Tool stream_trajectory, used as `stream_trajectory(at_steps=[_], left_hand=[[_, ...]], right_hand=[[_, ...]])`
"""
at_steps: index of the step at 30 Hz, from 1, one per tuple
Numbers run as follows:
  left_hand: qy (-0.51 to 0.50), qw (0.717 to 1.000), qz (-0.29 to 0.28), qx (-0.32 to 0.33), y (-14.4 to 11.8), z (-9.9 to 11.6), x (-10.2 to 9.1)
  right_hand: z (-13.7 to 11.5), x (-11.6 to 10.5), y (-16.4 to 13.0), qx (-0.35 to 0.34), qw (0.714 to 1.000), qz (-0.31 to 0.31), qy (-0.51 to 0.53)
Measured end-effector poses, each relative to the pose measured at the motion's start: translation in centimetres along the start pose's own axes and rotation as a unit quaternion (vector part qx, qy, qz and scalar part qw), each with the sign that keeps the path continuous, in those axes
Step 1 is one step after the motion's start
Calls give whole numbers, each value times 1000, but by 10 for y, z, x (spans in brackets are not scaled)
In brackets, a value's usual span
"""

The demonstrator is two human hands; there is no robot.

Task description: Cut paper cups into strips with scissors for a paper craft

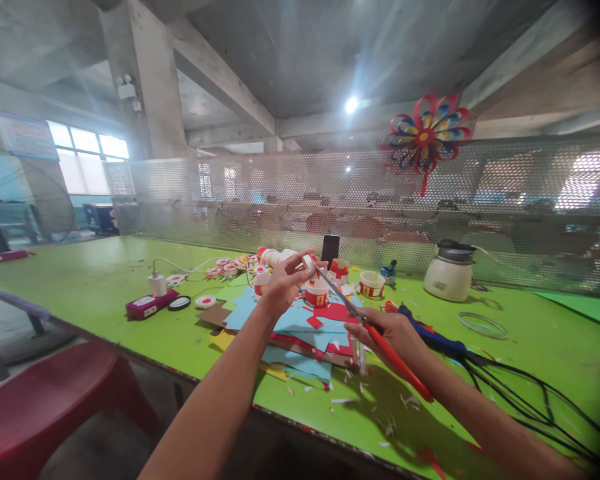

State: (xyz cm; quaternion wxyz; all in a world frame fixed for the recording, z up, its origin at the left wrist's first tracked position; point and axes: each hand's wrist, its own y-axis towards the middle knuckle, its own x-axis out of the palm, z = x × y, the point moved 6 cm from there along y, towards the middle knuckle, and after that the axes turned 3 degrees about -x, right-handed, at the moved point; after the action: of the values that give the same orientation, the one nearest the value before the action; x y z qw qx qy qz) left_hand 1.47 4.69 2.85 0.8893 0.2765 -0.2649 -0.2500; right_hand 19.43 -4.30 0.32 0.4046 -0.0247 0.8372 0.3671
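My left hand [283, 287] is closed on a small white ring-like piece [308, 261], perhaps part of a paper cup; its far side is hidden by my fingers. My right hand [387, 333] grips scissors with orange-red handles [403, 367]. Their blades point up and left, with the tips close to the white piece; whether they touch it I cannot tell. Under my hands lies a stack of light blue paper sheets [293, 321] with red paper pieces [333, 312] on top. Red-and-white paper cups [371, 285] stand just behind the stack.
A glue gun [433, 340] with a blue body and black cable lies at right, before a cream kettle-like appliance [449, 277]. At left are a magenta power strip [147, 305] and decorated white discs [225, 268]. Paper scraps litter the green table [100, 287]. A red stool [65, 407] stands left.
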Motion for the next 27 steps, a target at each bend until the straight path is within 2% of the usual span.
stream_trajectory(at_steps=[18,27], left_hand=[[-7,1000,3,17,-2,-3,0],[2,1000,10,15,0,-4,-3]], right_hand=[[-3,5,-3,-14,999,25,-18],[-1,3,-2,-23,999,15,-26]])
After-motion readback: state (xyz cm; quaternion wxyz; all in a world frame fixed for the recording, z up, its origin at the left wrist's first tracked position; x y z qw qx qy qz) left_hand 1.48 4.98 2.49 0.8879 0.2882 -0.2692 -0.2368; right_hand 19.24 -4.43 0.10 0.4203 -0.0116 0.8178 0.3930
